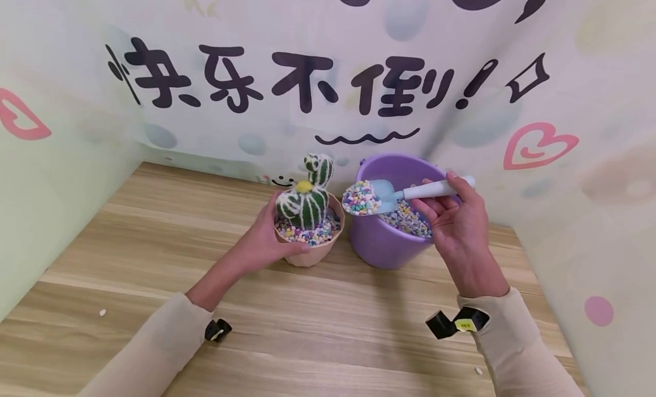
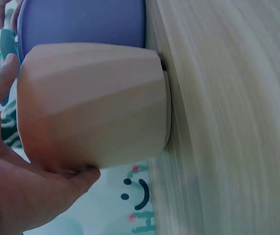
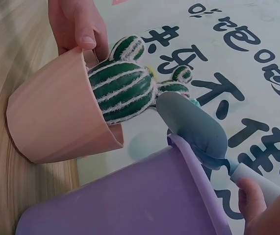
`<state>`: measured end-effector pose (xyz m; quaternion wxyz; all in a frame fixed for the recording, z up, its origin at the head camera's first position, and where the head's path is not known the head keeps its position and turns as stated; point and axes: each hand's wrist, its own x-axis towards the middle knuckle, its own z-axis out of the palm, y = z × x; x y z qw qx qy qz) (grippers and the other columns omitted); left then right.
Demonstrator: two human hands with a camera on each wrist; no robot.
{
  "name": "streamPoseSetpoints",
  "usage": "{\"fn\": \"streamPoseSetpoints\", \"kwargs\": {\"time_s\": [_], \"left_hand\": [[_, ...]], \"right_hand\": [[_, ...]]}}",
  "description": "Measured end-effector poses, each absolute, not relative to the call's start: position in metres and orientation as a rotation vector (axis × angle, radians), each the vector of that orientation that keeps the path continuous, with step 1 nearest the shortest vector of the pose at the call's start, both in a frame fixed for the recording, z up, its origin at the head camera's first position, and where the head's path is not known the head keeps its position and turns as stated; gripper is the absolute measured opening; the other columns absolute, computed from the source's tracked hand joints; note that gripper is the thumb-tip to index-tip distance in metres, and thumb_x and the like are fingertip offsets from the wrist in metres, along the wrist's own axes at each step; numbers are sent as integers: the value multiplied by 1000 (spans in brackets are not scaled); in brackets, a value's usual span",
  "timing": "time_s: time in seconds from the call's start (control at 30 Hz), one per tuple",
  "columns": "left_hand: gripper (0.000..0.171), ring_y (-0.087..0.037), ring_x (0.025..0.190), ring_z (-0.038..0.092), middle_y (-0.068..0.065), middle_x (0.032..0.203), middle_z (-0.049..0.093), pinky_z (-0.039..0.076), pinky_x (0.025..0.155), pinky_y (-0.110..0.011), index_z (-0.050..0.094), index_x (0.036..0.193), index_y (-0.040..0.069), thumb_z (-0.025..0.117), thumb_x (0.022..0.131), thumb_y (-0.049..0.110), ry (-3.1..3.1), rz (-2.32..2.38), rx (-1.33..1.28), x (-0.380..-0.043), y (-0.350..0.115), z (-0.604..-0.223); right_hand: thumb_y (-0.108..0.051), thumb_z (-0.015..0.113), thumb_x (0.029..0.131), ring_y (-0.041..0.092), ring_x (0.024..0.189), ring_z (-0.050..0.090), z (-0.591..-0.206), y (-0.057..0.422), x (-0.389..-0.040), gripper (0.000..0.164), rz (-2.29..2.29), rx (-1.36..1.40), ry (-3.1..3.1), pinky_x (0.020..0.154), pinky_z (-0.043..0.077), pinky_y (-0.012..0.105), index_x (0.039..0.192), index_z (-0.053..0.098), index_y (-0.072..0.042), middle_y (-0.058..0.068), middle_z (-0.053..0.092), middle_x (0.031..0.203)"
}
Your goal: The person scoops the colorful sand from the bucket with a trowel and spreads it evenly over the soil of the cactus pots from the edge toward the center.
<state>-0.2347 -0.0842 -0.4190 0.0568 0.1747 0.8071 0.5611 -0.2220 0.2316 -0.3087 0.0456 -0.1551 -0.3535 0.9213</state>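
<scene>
A green artificial cactus (image 1: 310,206) with white ribs and a yellow flower stands in a peach plant pot (image 1: 307,256), among multicoloured pebbles. My left hand (image 1: 263,237) holds this pot at its left side, thumb across the front near the rim. The right hand (image 1: 461,229) grips the white handle of a small light-blue trowel (image 1: 429,190). Heaped on its blade are pastel pebbles (image 1: 360,197). The blade hangs over the left rim of a purple bucket (image 1: 386,252), close to the pot. In the right wrist view only the underside of the blade (image 3: 193,125) shows.
More pebbles (image 1: 407,219) lie inside the bucket. Both containers stand on a wood-grain table (image 1: 307,334) near a printed backdrop (image 1: 215,123). Loose white pebbles lie at the front left (image 1: 103,312) and front right (image 1: 478,371).
</scene>
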Motion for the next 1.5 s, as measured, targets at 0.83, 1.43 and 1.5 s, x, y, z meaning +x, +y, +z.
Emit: {"fn": "streamPoseSetpoints", "kwargs": {"time_s": [0.83,1.43,1.5], "left_hand": [[103,-31,136,38,-13,147,36,28,115,-49,18,149,14,86,72,17,2349,1678,704,-250,-90,-419],[102,-32,135,38,-12,146,36,28,115,-49,18,149,14,85,73,15,2281,1670,719,-257,-97,-420],[103,-32,136,37,-13,147,35,27,115,-49,17,150,14,85,73,15,2274,1654,713,-258,-98,-420]], "right_hand": [[-14,72,88,31,85,72,-306,223,-224,33,2755,-403,-1176,79,54,46,114,51,-10,17,71,89],[-14,72,88,29,84,72,-304,220,-227,35,2723,-387,-1211,79,55,45,116,52,-9,16,70,89],[-14,73,88,30,85,72,-304,220,-228,36,2718,-387,-1217,79,55,45,116,52,-9,16,70,90]]}}
